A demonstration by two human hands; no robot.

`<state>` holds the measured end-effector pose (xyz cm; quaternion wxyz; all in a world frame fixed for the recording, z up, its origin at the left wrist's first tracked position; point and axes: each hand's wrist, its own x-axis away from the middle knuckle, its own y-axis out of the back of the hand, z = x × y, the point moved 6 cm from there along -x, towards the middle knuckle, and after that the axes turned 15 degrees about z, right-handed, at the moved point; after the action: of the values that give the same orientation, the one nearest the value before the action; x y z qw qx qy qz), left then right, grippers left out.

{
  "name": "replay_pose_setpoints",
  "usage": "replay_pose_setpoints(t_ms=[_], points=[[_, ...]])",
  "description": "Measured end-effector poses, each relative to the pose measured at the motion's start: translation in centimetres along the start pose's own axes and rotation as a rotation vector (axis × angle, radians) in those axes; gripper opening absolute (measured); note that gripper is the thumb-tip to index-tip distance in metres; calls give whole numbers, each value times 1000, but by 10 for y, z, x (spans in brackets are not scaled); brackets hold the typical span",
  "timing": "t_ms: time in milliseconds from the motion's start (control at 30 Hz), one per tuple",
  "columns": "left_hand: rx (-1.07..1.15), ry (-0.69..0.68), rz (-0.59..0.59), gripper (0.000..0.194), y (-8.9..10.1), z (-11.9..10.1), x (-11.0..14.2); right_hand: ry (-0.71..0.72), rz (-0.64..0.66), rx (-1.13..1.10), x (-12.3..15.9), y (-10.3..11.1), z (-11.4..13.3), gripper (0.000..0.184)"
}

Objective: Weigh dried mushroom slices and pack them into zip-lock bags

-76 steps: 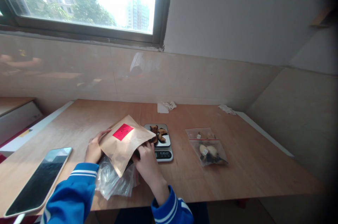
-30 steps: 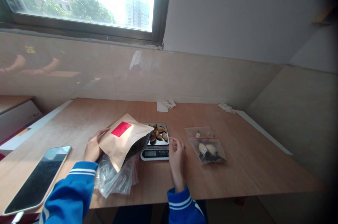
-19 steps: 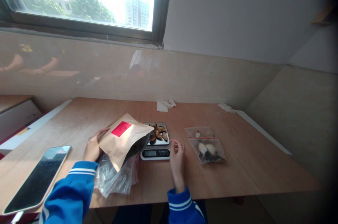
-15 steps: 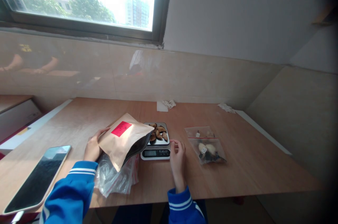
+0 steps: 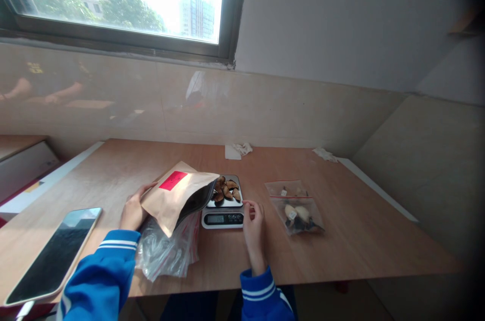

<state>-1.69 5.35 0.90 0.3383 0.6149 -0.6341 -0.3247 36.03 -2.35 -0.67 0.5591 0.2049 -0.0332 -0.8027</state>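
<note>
1. While the left hand grasps the left side of a brown paper bag, seen from the head camera, the bag sits tilted, its dark mouth gaping to the right, toward the scale. A red label is on its upper face.
2. On the scale's plate lie several brown dried pieces; the bag's mouth covers some from view. The display is lit, its digits too small to read.
3. The right hand is beside the scale's right edge, fingers curled; whether they pinch anything or touch the scale, I cannot tell.
4. Below the paper bag is a heap of clear plastic bags. To the right of the right hand, a zip bag with pale and dark contents lies flat on the wooden table.
5. At the far left rests a phone, with a white cable at its near end.
</note>
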Motion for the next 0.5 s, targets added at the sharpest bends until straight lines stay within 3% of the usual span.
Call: replay_pose_setpoints(t_ms=[133,267,367,500], points=[[87,-64,-43,46,2,0,0,24,16,-4,2,3,15,31],[107,-85,-52,46,2,-2,1,163,61,24,9,9,63,26],[104,-108,-63,47,2,-4,2,274,214,-16,19,1,106,25],[81,-88,-59,50,3,-8,4,349,445,21,37,-29,142,27]])
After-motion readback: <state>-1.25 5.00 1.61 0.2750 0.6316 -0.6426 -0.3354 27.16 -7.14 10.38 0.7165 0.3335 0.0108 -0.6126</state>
